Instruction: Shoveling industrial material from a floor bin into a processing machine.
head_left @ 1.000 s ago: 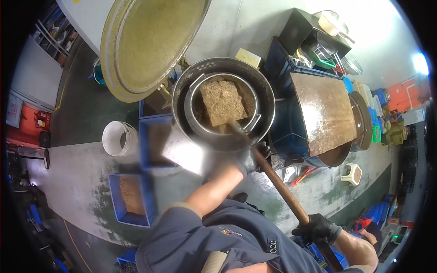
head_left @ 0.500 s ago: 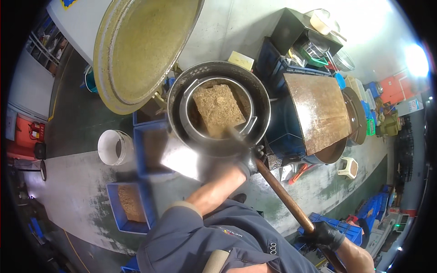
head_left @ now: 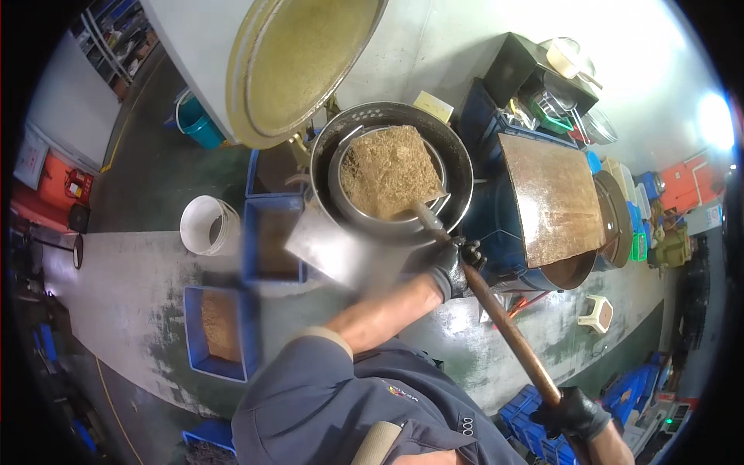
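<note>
Both my hands wear black gloves and grip a long-handled shovel (head_left: 504, 322). My left hand (head_left: 457, 267) is closed round the shaft close to the blade. Farther back, near the end of the handle, my right hand (head_left: 573, 415) is wrapped round the wood. On the shovel's blade rests a thick block of brown, crumbly material (head_left: 391, 170), which hides most of the metal. This load is over a round inner metal pot (head_left: 338, 194), covering much of its opening. The inner pot sits inside a larger dark metal drum (head_left: 465, 167).
A big yellowish round lid (head_left: 306, 62) stands raised behind the drum. At left are a white bucket (head_left: 205, 225) and a blue bin (head_left: 244, 333) with brown material. On the right, a brown board (head_left: 554, 201) covers a blue barrel; a small white stool (head_left: 595, 314) stands beyond.
The view has shifted somewhat. The brown block on the shovel now looks higher and overlaps the inner pot's far rim, where before it sat within the opening. Both hands keep their grip.
</note>
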`<state>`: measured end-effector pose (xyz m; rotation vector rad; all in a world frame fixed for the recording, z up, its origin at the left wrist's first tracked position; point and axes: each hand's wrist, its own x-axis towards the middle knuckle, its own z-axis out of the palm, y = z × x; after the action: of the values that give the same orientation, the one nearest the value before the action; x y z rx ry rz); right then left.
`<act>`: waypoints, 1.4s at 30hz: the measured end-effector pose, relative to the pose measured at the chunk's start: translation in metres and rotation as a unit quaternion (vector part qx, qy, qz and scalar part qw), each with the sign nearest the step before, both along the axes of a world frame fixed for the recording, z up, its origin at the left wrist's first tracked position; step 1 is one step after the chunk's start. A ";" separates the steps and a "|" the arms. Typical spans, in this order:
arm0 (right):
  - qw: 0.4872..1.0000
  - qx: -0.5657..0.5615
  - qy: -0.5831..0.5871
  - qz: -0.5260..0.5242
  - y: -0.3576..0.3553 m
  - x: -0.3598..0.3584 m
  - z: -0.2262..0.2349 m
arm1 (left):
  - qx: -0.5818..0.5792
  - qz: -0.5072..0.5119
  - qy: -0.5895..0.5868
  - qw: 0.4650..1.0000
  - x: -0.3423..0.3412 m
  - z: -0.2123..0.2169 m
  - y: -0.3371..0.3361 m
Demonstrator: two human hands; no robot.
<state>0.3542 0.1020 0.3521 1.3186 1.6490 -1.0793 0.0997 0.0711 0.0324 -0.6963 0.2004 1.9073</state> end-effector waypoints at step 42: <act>0.706 0.080 0.146 0.689 -0.413 -0.062 -0.442 | -0.350 0.401 -0.163 0.831 0.194 -0.464 -0.734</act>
<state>0.2923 -0.3114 -0.0895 -0.2794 2.2514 -0.1558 0.2936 -0.6631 -0.4321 -1.8162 0.4518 2.4553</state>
